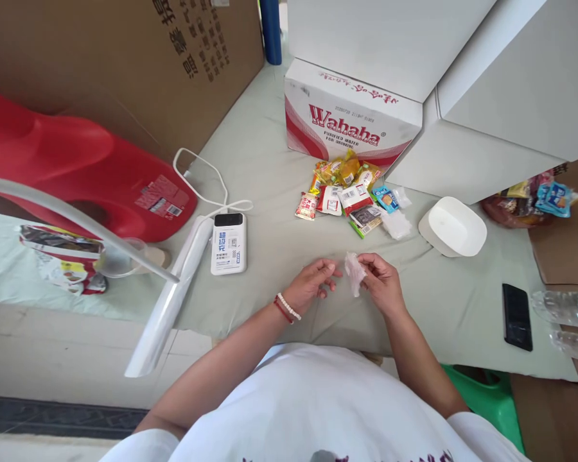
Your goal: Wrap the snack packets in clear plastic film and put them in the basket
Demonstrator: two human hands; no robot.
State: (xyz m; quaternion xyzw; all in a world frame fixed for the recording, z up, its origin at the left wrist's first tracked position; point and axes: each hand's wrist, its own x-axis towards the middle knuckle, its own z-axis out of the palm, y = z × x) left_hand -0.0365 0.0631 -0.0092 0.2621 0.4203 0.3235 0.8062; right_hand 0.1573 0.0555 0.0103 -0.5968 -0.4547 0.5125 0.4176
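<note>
My right hand (383, 282) pinches a small clear wrapper (354, 272) at its upper edge; it hangs lengthwise downward, just beside my left hand (312, 283), whose grip is loosely closed on nothing, fingertips nearly touching it.

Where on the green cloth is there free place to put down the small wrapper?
Bare cloth lies between the power bank and the left hand, and between the right hand, holding the clear wrapper, and the black phone. It is crowded by the snack packets, under the Wahaha box, beside the white bowl.
</note>
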